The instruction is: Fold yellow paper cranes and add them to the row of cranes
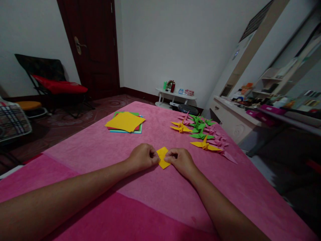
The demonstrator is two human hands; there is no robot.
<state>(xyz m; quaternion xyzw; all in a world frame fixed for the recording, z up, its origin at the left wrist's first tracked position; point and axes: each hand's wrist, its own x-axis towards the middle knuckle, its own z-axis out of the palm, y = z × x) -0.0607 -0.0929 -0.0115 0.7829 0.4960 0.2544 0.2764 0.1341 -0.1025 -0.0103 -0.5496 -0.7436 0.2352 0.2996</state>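
Note:
A small folded yellow paper (163, 154) lies on the pink cloth, shaped like a diamond. My left hand (144, 155) pinches its left edge between thumb and fingers. On the opposite edge my right hand (182, 160) does the same, fingers curled and thumb pressed down. Beyond my right hand stand folded paper cranes: a yellow crane (205, 144) nearest, another yellow crane (181, 127) behind it, and several green cranes (199, 127) and pink cranes (220, 141). A stack of square paper, with a yellow sheet (125, 121) on top, is at the far left.
The pink cloth (100, 157) covers the table. A white side table (175, 93) with small items stands against the wall. At the right is a cluttered dresser (229, 108); at the left, a folding chair (47, 73) and a dark door (92, 43).

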